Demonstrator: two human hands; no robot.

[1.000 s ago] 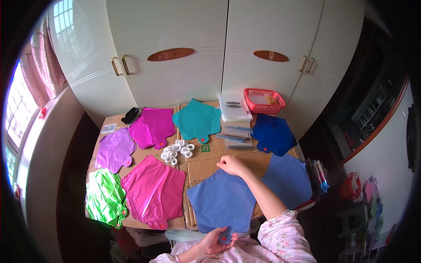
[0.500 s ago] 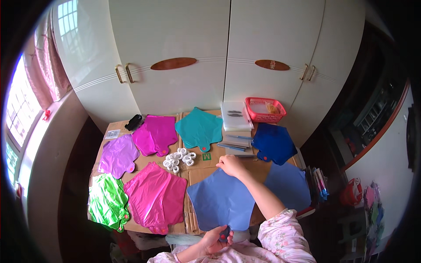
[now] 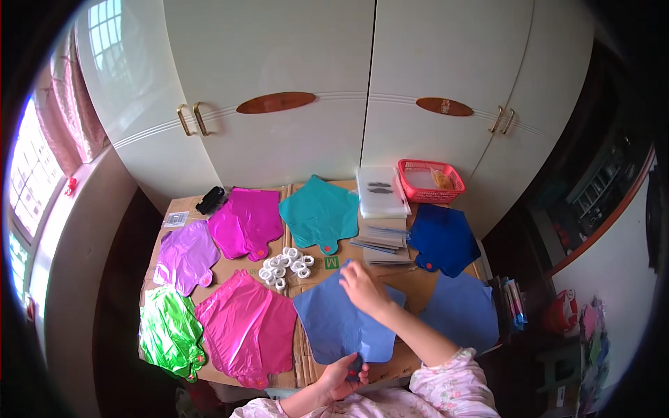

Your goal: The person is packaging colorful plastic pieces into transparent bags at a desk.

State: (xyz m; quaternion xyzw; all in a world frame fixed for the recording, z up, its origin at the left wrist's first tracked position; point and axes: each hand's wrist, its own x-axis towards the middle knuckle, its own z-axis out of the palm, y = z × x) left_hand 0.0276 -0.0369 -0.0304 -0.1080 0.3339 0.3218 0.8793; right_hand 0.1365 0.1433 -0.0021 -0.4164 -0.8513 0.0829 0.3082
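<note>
A flat blue star-shaped foil balloon lies in front of me at the near edge of the cardboard. My left hand is closed on its neck tab, which bears a red dot. At the far tip of the same balloon, my right hand is closed, fingers pinched at the foil. Another blue foil balloon lies to the right, partly behind my right forearm. Beyond my right hand is a darker blue balloon. Left of the held balloon rests a pink one.
White tape rings sit mid-cardboard. Teal, magenta, lilac and green balloons surround them. Clear bags, flat packets, a red basket and a black object stand farther back.
My right hand has come nearer to me and lower, to the balloon's far tip. My left hand still holds the neck tab. The view has shifted slightly.
</note>
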